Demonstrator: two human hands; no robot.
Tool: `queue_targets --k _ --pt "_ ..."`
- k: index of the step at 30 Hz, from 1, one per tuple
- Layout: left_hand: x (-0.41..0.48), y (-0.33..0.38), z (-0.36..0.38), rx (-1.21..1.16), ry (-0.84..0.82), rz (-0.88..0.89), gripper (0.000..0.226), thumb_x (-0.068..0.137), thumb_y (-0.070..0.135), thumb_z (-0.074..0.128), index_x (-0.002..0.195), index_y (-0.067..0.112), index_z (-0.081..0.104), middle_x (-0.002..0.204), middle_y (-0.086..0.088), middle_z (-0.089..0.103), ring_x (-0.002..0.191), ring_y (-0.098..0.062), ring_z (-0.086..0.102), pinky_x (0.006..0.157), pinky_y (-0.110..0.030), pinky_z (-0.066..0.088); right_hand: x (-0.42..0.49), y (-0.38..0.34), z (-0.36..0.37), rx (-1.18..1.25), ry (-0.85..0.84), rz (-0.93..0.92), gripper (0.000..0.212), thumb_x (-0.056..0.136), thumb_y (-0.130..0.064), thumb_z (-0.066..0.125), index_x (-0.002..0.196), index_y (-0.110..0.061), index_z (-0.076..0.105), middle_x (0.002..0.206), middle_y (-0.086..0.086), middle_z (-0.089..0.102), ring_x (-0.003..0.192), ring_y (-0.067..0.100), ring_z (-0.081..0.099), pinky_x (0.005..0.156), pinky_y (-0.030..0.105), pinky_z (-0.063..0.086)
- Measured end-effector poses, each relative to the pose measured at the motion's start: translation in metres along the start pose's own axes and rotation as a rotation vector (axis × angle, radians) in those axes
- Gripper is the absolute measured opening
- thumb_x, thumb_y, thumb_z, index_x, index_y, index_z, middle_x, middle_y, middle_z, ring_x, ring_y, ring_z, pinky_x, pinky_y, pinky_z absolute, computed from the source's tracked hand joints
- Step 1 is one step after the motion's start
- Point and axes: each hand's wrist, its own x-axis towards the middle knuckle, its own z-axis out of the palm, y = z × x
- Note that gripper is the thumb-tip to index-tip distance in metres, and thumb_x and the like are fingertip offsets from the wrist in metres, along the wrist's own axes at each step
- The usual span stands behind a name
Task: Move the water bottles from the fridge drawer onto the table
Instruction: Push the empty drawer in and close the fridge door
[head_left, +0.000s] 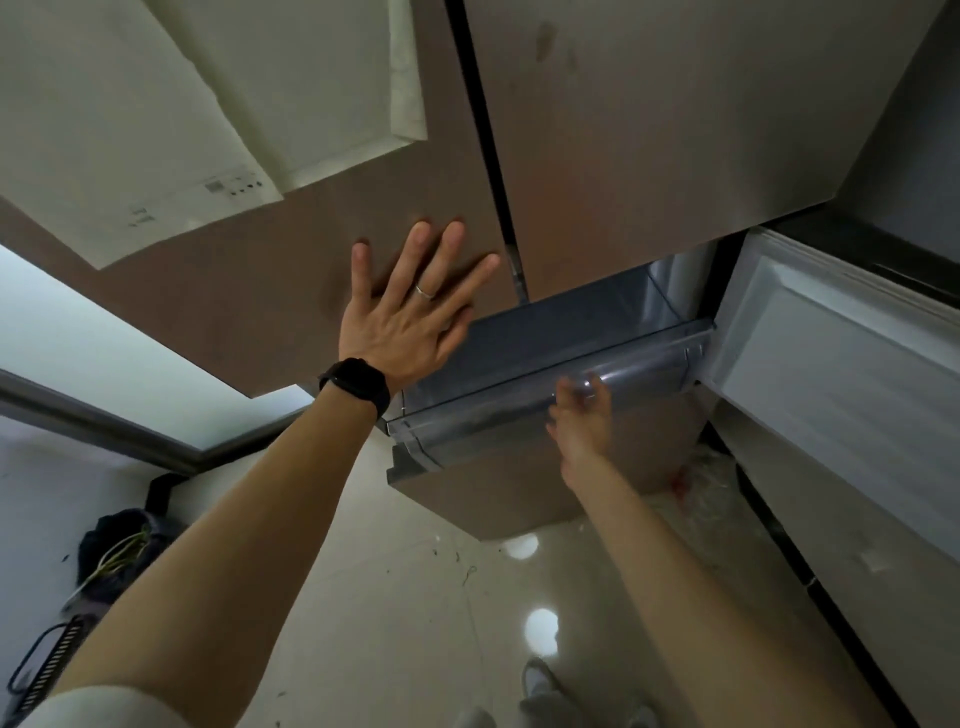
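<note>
A clear grey plastic fridge drawer is pulled out of the brown fridge, and no water bottle shows inside it. My left hand lies flat with spread fingers on the upper left fridge door; it wears a ring and a black wrist band. My right hand is at the drawer's front rim, fingers curled around the rim's underside. The table is not in view.
The lower right fridge door stands open to the right of the drawer. The upper right door is closed. On the tiled floor lie a dark bag with cables at left and crumpled plastic under the fridge.
</note>
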Motion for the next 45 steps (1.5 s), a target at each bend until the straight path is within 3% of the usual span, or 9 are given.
queue_targets --k 3,6,8,12,26,30,36,40,45 --pt "-0.001 0.001 0.001 -0.007 -0.007 0.002 0.066 0.099 0.056 0.044 0.158 0.040 0.017 0.167 0.000 -0.016 0.154 -0.022 -0.013 0.118 -0.059 -0.009 0.003 0.005 0.008 -0.231 0.182 -0.328 0.079 0.092 -0.042 0.066 0.156 -0.035 0.021 0.163 0.001 0.012 0.135 0.019 0.040 0.099 0.029 0.041" --pt "-0.001 0.000 0.002 0.025 0.004 0.011 0.066 0.099 0.055 0.045 0.158 0.039 0.020 0.167 -0.001 -0.015 0.154 -0.023 -0.014 0.117 -0.059 -0.010 0.006 0.026 0.017 -0.398 0.088 -0.535 0.096 0.092 -0.048 0.063 0.159 -0.027 -0.003 0.165 -0.010 -0.015 0.149 0.006 0.008 0.116 0.029 0.027" --pt "-0.001 0.000 0.002 0.025 0.000 0.013 0.066 0.099 0.054 0.045 0.158 0.039 0.020 0.167 -0.001 -0.016 0.153 -0.023 -0.014 0.117 -0.059 -0.011 0.007 0.038 0.022 -0.492 0.037 -0.583 0.105 0.090 -0.060 0.057 0.157 -0.023 -0.014 0.162 -0.012 -0.026 0.151 0.013 0.007 0.122 0.043 0.023" --pt "-0.003 0.000 0.004 0.027 -0.002 0.009 0.067 0.098 0.054 0.045 0.158 0.039 0.020 0.167 -0.002 -0.016 0.153 -0.023 -0.014 0.117 -0.059 -0.012 0.019 0.039 0.035 -0.563 0.024 -0.589 0.107 0.089 -0.069 0.048 0.155 -0.019 -0.019 0.162 -0.007 -0.028 0.151 0.026 0.016 0.117 0.063 0.020" --pt "-0.002 0.000 0.005 0.027 -0.012 0.025 0.066 0.099 0.055 0.043 0.158 0.038 0.019 0.166 -0.003 -0.017 0.153 -0.024 -0.015 0.117 -0.058 -0.013 0.081 0.002 0.062 -0.708 -0.180 -0.511 0.115 0.088 -0.056 0.064 0.149 -0.033 -0.031 0.158 -0.011 -0.033 0.152 0.027 0.002 0.114 0.064 0.028" --pt "-0.003 0.000 0.002 0.006 -0.055 0.021 0.063 0.100 0.054 0.041 0.157 0.038 0.021 0.166 -0.001 -0.020 0.153 -0.023 -0.017 0.117 -0.058 -0.015 0.092 -0.014 0.047 -0.891 -0.303 -0.477 0.108 0.091 -0.055 0.058 0.151 -0.031 -0.028 0.161 -0.010 -0.028 0.153 0.026 0.000 0.116 0.067 0.016" --pt "0.000 0.002 -0.008 -0.075 -0.160 -0.006 0.064 0.103 0.053 0.036 0.159 0.039 0.009 0.165 0.004 -0.024 0.152 -0.019 -0.020 0.117 -0.057 -0.018 0.071 -0.046 0.003 -1.101 -0.377 -0.437 0.083 0.099 -0.044 0.053 0.158 -0.030 -0.003 0.166 0.001 -0.010 0.153 0.028 0.003 0.120 0.055 0.021" --pt "0.001 0.005 -0.019 -0.146 -0.255 -0.041 0.067 0.101 0.051 0.039 0.159 0.039 0.007 0.165 0.005 -0.023 0.153 -0.021 -0.018 0.117 -0.058 -0.019 0.029 -0.060 -0.048 -1.087 -0.335 -0.465 0.069 0.100 -0.038 0.054 0.158 -0.030 0.018 0.167 0.000 0.005 0.153 0.022 0.005 0.123 0.044 0.017" --pt "0.017 0.034 -0.049 -0.286 -0.269 -0.202 0.079 0.089 0.042 0.060 0.159 0.034 0.023 0.167 -0.008 0.000 0.154 -0.031 -0.004 0.116 -0.064 -0.013 -0.031 -0.107 -0.120 -1.017 -0.202 -0.571 0.057 0.099 -0.032 0.058 0.152 -0.035 0.036 0.163 -0.004 0.023 0.150 0.019 0.020 0.122 0.039 0.020"
